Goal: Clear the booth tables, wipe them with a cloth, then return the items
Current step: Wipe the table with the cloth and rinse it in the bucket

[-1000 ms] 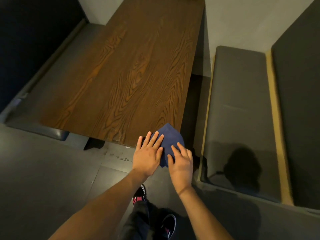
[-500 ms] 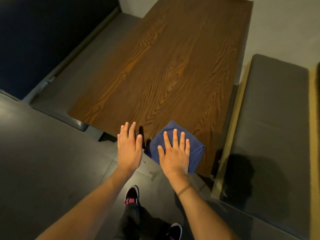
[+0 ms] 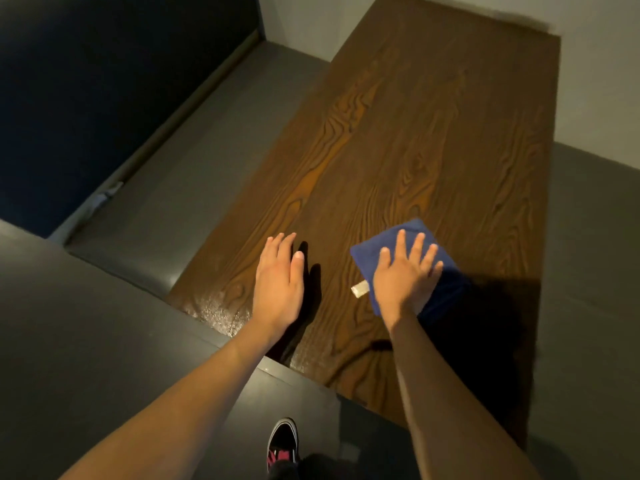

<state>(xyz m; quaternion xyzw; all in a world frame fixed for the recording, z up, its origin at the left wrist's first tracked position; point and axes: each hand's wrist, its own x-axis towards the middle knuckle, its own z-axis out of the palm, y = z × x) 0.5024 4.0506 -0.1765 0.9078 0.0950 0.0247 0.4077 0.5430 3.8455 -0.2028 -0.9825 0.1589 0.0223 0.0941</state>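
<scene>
A folded blue cloth (image 3: pixel 446 271) with a small white tag lies on the brown wood-grain booth table (image 3: pixel 433 140), near its front edge. My right hand (image 3: pixel 405 275) presses flat on the cloth with straight, spread fingers. My left hand (image 3: pixel 278 282) is to the left of the cloth, fingers straight, flat over the bare tabletop; it holds nothing. A wet sheen shows on the table's front left corner.
A grey bench seat (image 3: pixel 180 188) with a dark blue backrest (image 3: pixel 86 91) runs along the table's left side. Another grey bench (image 3: pixel 595 271) lies on the right. A pale wall stands at the far end. My shoe (image 3: pixel 282 441) is on the dark floor below.
Both hands have moved forward from the table's front edge onto the tabletop. The right hand has pushed the cloth further in, and the left hand has come off the cloth and moved left.
</scene>
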